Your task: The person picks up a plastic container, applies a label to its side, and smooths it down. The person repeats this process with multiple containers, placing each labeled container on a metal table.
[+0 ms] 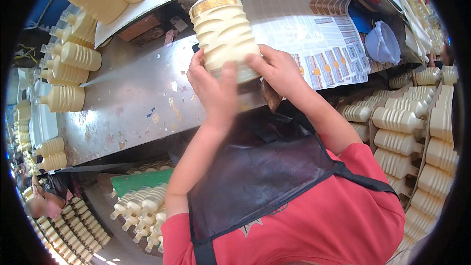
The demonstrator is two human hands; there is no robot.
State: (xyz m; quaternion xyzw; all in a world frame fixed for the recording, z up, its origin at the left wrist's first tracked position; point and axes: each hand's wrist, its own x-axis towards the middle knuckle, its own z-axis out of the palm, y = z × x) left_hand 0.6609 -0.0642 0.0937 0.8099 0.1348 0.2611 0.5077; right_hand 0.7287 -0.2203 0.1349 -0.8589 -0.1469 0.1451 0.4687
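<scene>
A cream-coloured bottle (226, 31) with wavy ridges lies tilted before me, its clear neck pointing away over a grey block. A gold label (215, 4) bearing writing wraps its shoulder, and a pale strip runs near its base. My left hand (217, 90) holds the lower left side, the thumb blurred across the front. On the lower right side, my right hand (278, 68) grips the bottle with its thumb on the front. Just below the right hand, a brown pointed piece (271, 95) sticks out, partly hidden.
Printed label sheets (320, 44) spread to the right on the metal table (140, 95), which carries paper scraps. A pale bucket (382, 42) stands beyond. Cream bottles (66, 62) line the left side; stacked bottles (397, 117) fill the right. Another person (48, 204) is at lower left.
</scene>
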